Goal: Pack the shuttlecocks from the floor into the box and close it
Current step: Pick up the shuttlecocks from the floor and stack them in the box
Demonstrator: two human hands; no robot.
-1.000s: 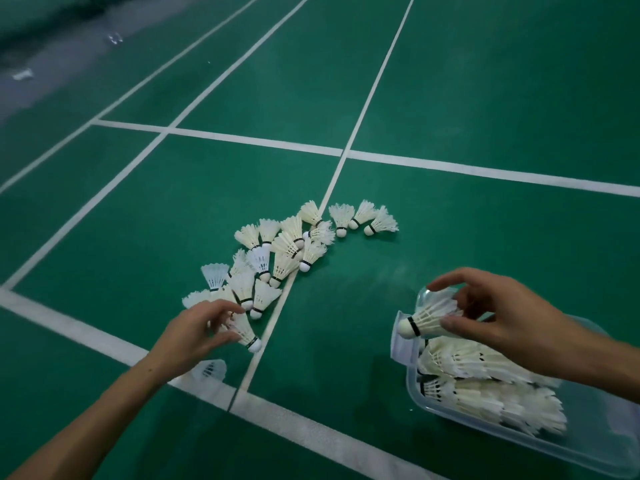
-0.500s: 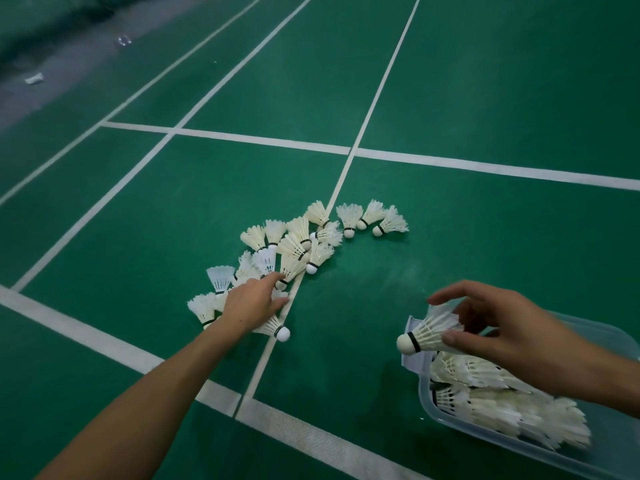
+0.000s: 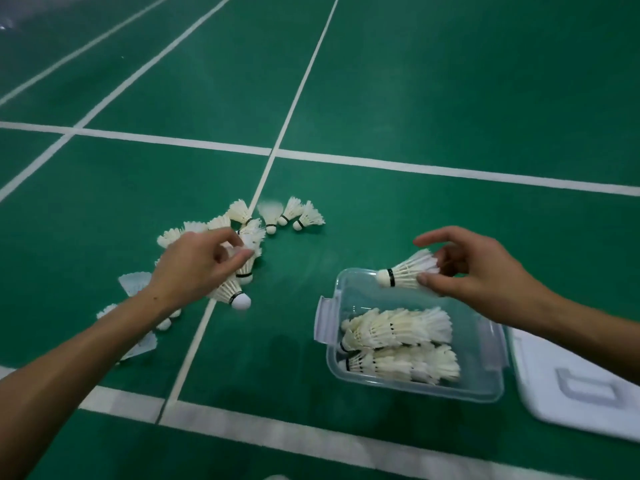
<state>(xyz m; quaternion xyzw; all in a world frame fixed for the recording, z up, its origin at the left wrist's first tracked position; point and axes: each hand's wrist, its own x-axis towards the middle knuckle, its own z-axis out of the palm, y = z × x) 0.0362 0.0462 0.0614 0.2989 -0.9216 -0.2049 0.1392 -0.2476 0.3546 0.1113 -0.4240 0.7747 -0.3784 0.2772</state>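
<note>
Several white feather shuttlecocks lie scattered on the green court floor at centre left. My left hand is closed over a stack of shuttlecocks above that pile, cork tip pointing down right. My right hand pinches another short stack of shuttlecocks by the feathers, held level over the far rim of the clear plastic box. Inside the box lie two rows of nested shuttlecocks, corks to the left.
The box's white lid lies flat on the floor just right of the box. White court lines cross the green floor around the pile; one runs under the shuttlecocks toward me.
My left hand has closed on shuttlecocks and lifted them off the pile. My right hand still holds its stack over the box. The view has shifted, bringing the whole box and lid into sight.
</note>
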